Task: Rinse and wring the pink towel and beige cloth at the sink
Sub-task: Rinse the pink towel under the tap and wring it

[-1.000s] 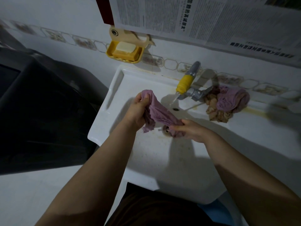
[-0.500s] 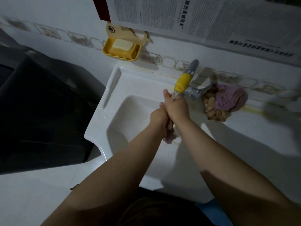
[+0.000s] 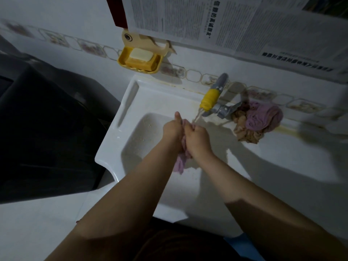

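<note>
Over the white sink, my left hand and my right hand press together around a bunched pink towel. Its loose end hangs below my hands. A thin stream of water runs from the yellow-tipped tap onto the towel's top end between my fingers. On the sink ledge right of the tap lies a beige cloth with another pink cloth heaped on top of it.
A yellow soap dish with a soap bar hangs on the wall above the sink's back left corner. Newspaper sheets cover the wall above. A dark bulky object stands left of the sink. The white counter extends right.
A second ago my hands held the towel stretched apart over the drain. They came together under the tap and now squeeze it bunched, with more of it hanging below.
</note>
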Available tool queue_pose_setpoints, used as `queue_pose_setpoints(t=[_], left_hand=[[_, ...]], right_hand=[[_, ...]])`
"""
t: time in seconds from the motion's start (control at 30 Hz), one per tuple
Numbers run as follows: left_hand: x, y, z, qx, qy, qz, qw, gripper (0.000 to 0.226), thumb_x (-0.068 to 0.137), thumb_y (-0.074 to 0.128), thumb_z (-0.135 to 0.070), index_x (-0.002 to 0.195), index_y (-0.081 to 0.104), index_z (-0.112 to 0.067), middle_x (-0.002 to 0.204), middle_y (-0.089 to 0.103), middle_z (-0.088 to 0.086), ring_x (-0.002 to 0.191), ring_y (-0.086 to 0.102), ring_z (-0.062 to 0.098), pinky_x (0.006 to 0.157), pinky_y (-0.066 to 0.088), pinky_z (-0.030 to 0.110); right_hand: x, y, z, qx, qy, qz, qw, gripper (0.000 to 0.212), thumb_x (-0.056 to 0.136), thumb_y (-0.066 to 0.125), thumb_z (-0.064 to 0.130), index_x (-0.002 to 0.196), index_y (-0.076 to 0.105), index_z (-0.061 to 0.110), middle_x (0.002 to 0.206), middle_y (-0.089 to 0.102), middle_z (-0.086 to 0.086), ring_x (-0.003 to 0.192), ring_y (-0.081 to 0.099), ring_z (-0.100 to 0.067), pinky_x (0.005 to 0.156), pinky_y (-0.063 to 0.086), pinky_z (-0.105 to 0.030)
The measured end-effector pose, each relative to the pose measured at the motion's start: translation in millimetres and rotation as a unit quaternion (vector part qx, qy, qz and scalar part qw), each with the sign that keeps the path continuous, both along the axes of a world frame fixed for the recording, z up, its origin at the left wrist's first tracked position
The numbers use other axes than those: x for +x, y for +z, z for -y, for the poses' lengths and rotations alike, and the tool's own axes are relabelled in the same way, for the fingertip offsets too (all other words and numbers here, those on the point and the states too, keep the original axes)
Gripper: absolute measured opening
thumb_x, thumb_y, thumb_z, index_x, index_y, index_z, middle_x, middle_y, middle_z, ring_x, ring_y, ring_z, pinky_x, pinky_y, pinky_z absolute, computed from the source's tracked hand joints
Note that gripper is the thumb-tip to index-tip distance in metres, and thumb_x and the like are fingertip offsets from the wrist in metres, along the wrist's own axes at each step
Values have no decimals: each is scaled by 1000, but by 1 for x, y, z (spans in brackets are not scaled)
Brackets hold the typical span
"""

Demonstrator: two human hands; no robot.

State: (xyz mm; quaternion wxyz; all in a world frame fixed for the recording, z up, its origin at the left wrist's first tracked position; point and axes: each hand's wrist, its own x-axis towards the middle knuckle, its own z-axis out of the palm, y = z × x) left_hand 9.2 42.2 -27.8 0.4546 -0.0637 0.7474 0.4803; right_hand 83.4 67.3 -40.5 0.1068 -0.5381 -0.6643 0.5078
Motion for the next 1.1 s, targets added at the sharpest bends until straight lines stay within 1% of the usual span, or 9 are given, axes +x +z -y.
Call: queue_pose_setpoints(t=[0.17, 0.27, 0.33, 0.43, 0.63, 0.77, 0.93, 1.03, 1.1], left_hand=[[23, 9, 12, 109, -118, 164, 973, 54, 91, 53, -51, 105, 63, 0, 92, 64, 22, 83, 62, 29, 80, 50, 36], [3, 0, 33, 127, -242, 204, 940, 45, 90, 62, -29, 118, 54, 5, 105, 56, 35, 92, 54, 40, 88, 42, 59], [-5, -8, 47, 101, -319, 160, 929, 40, 90, 63, -22, 115, 56, 8, 101, 62, 34, 88, 59, 38, 85, 47, 55], [-10, -19, 52, 139, -192, 113, 965, 19, 96, 52, -14, 92, 63, 2, 78, 65, 13, 72, 58, 22, 69, 49, 30], [-23, -29, 36, 154, 114, 87, 978, 28, 100, 43, -11, 77, 57, -4, 66, 61, 12, 58, 58, 22, 58, 49, 27], [-13, -12, 12, 101, 70, 105, 987, 30, 99, 42, -27, 82, 55, -6, 54, 57, 7, 47, 52, 19, 43, 42, 18], [25, 3, -8, 76, 64, 105, 989, 47, 88, 55, -50, 83, 66, -4, 58, 65, 16, 42, 61, 25, 41, 50, 28], [10, 1, -11, 50, -10, 5, 999, 41, 87, 64, -35, 116, 58, -7, 116, 63, 13, 98, 65, 24, 78, 54, 28], [7, -7, -10, 30, -53, -52, 997, 37, 92, 58, -25, 122, 51, -5, 120, 57, 12, 112, 55, 28, 89, 43, 21]], right_hand=[[1, -3, -57, 24, 20, 31, 999, 31, 95, 48, 35, 86, 64, 11, 93, 67, -19, 92, 63, -33, 82, 50, -42], [2, -6, -74, 10, 32, 45, 998, 29, 95, 45, 35, 94, 61, 10, 86, 57, -10, 84, 61, -26, 67, 43, -28], [7, -3, -83, 26, 26, 50, 998, 34, 96, 44, 39, 102, 60, 10, 88, 55, -8, 79, 55, -21, 58, 32, -24], [16, -1, -88, -38, -6, 1, 999, 35, 92, 49, 49, 104, 59, 18, 92, 62, -4, 75, 62, -18, 59, 46, -24], [24, 13, -65, -205, 8, -109, 973, 11, 84, 69, 19, 73, 68, 16, 66, 70, -3, 53, 66, -14, 42, 51, -24], [8, 8, -17, -14, 136, -39, 990, 28, 89, 59, 39, 73, 60, 16, 60, 62, 5, 53, 58, -4, 49, 43, -18], [-13, 13, -44, 61, 0, 86, 994, 38, 94, 44, 46, 82, 63, 16, 83, 66, -10, 80, 63, -26, 67, 43, -27], [-10, 8, -22, 96, 35, 58, 993, 45, 92, 35, 52, 74, 59, 19, 73, 63, -6, 71, 59, -23, 66, 42, -30], [-9, 3, -8, 134, 57, 73, 987, 55, 91, 30, 55, 78, 64, 14, 76, 67, -10, 73, 62, -28, 64, 40, -30]])
